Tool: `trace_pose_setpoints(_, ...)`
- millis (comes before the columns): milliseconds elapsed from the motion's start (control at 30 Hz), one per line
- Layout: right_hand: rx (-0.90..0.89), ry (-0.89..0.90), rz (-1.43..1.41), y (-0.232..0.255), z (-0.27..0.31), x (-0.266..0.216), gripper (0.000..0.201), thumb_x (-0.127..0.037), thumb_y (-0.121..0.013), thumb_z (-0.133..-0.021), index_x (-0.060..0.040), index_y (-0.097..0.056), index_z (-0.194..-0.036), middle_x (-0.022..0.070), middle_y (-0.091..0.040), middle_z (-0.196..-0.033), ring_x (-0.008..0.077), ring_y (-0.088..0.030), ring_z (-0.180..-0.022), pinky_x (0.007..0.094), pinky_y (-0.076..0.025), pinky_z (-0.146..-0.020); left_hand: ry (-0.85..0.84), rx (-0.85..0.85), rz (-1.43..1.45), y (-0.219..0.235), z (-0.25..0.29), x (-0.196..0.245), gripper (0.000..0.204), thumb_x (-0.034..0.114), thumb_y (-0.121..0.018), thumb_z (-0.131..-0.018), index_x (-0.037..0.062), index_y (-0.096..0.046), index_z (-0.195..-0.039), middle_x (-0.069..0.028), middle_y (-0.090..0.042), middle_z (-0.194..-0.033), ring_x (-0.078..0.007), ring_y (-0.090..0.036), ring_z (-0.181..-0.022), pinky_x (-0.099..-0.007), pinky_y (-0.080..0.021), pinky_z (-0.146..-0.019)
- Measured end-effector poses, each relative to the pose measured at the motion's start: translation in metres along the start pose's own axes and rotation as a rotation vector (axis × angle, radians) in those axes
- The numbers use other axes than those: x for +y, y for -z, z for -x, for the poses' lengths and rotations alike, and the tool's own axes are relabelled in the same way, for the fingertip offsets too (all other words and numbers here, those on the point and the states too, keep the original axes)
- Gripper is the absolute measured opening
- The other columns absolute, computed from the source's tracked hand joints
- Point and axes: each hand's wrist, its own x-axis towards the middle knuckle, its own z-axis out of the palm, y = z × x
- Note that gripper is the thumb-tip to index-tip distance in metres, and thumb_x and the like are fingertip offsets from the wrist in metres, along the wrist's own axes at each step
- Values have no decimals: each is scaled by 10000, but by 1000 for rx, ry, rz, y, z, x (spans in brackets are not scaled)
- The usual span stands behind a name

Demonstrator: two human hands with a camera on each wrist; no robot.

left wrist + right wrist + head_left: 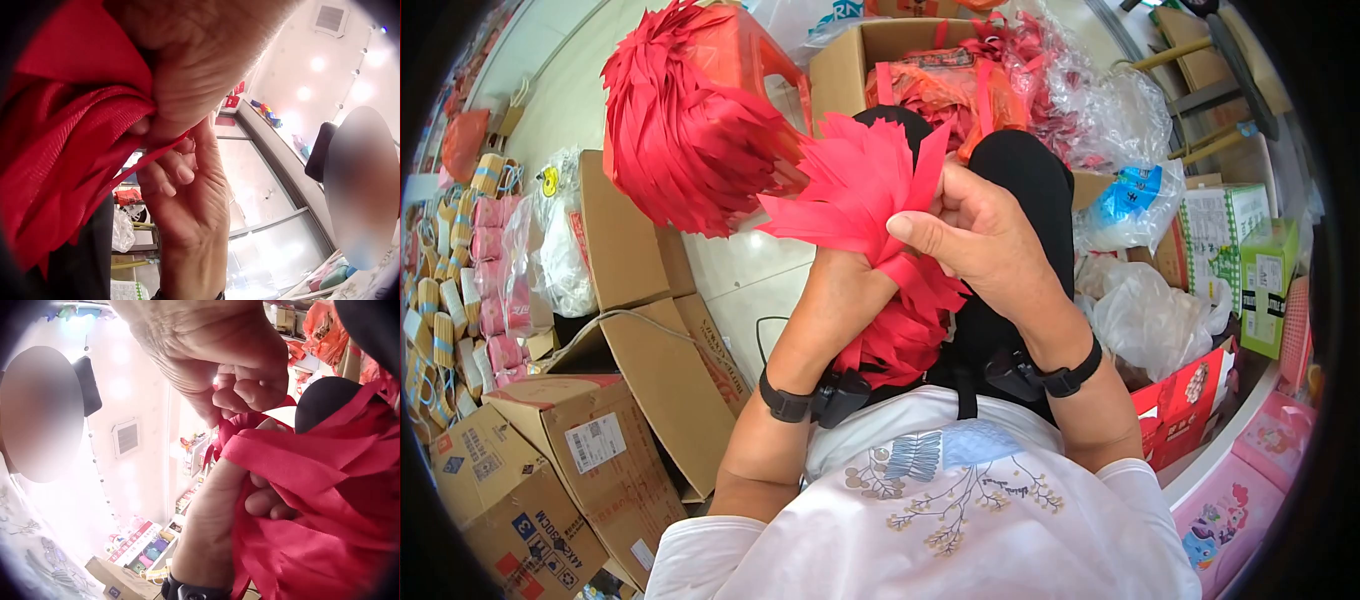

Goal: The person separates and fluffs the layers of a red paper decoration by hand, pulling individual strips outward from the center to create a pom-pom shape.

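Over the lap, my left hand (852,283) grips a bunch of red fabric strips (865,190), whose pointed ends fan out past the fingers. Much of this hand is covered by the strips in the head view; some of its fingertips (262,501) show between them in the right wrist view. My right hand (978,225) is close against the bunch, its fingers curled and its thumb extended in the head view. Between its fingers it pinches a narrow red strip (153,153), drawn taut from the bunch in the left wrist view. More red strips (900,335) hang below the hands.
A large heap of red strips (685,135) drapes over a red plastic stool (735,50) at the front left. Ahead of the knees, a cardboard box (837,80) holds red material in bags. Cardboard boxes (605,450) stand on the left; a red box (1190,410) is on the right.
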Motion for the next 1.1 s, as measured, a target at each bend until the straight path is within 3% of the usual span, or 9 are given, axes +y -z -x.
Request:
trace_pose_setpoints(233, -38, -22, -21, 7, 2, 6, 174, -174, -727, -921, -41, -644, -995, -64, -582, -747, -7, -459, -633, 182, -375, -554, 53, -12, 4, 0, 0, 1, 178, 106, -638, -893, 16, -607, -1044, 17, -585, -740, -59, -523, -579, -229, -411, -486)
trace_pose_setpoints(433, -28, -6, -169, 2, 7, -1, 126, -121, -697, -928, -40, -614, -978, -28, -632, -837, 11, -525, -652, 187, -419, -555, 24, -46, 64, 0, 0, 1, 146, 133, -618, -925, 33, -630, -1031, 23, -603, -745, -49, -530, -576, -218, -410, -478)
trace_pose_setpoints(633, -84, 28, -322, 8, 11, 13, 135, -58, -627, -942, 6, -564, -1043, 136, -684, -1005, 148, -672, -747, 258, -553, -665, 130, -10, 78, 2, 0, 1, 139, 170, -623, -947, 47, -633, -1011, 20, -612, -726, -51, -540, -561, -213, -410, -472)
trace_pose_setpoints(733, -121, 89, -319, 16, 15, 25, 98, -15, -590, -953, 7, -552, -1041, 152, -671, -1074, 165, -696, -849, 291, -584, -747, 196, 18, 123, 2, 1, 1, 141, 186, -629, -956, 48, -632, -979, 22, -607, -707, -49, -535, -546, -205, -400, -468)
trace_pose_setpoints(933, -97, -25, -276, 16, 26, 33, 73, -2, -603, -923, -2, -555, -978, 96, -653, -979, 137, -663, -848, 295, -557, -781, 211, 48, 229, -1, 2, 2, 159, 191, -603, -984, 50, -636, -918, 25, -596, -681, -40, -517, -524, -196, -387, -464)
trace_pose_setpoints(1033, -54, 172, 132, 11, 28, 44, 107, -6, -643, -868, -11, -552, -925, 74, -619, -916, 149, -631, -852, 297, -515, -796, 169, 41, 211, -1, 2, 2, 154, 179, -602, -987, 49, -637, -912, 28, -591, -685, -34, -509, -526, -195, -386, -467)
trace_pose_setpoints(1100, -49, 293, 366, 12, 27, 43, 140, -22, -673, -821, -16, -554, -895, 95, -591, -909, 206, -606, -848, 323, -486, -788, 107, 54, 162, -2, 2, 0, 144, 171, -607, -985, 48, -638, -917, 32, -587, -693, -30, -504, -533, -195, -386, -471)
